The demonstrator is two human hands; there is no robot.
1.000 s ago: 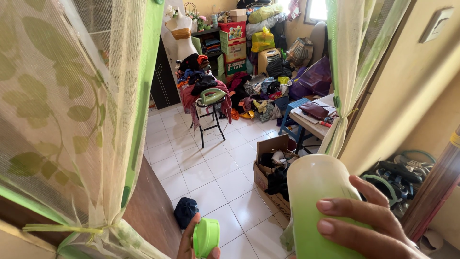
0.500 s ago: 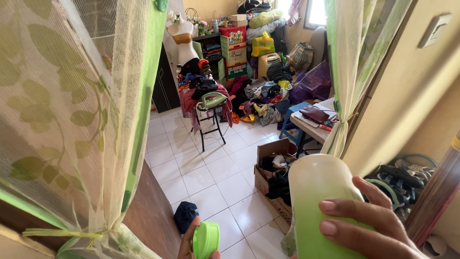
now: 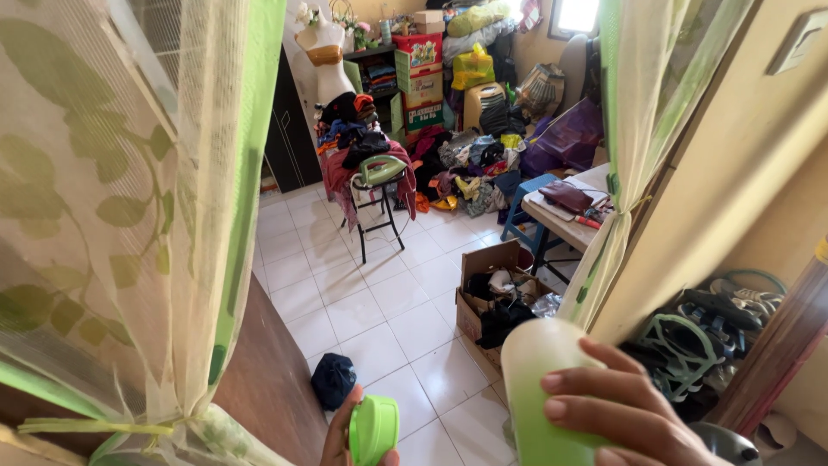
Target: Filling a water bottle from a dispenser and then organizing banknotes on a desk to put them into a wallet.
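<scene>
My right hand (image 3: 625, 412) grips a pale green plastic bottle (image 3: 535, 380) at the bottom right, its open top pointing up. My left hand (image 3: 341, 436) is at the bottom edge, pinching a round bright green cap (image 3: 373, 427). The cap is off the bottle and sits to its left. I stand in a doorway between two tied-back sheer green leaf-print curtains, the left curtain (image 3: 112, 216) and the right curtain (image 3: 638, 129).
White tiled floor (image 3: 379, 311) ahead holds a dark cloth bundle (image 3: 332, 378) and an open cardboard box (image 3: 496, 298) of items. A stool with an iron (image 3: 379, 177), a clothes pile (image 3: 466, 168), a dress form (image 3: 323, 56), a low table (image 3: 569, 207) and shoes (image 3: 707, 324) stand around.
The view shifted slightly forward and left. The bottle in my right hand dropped lower in view. The cap stays in my left hand.
</scene>
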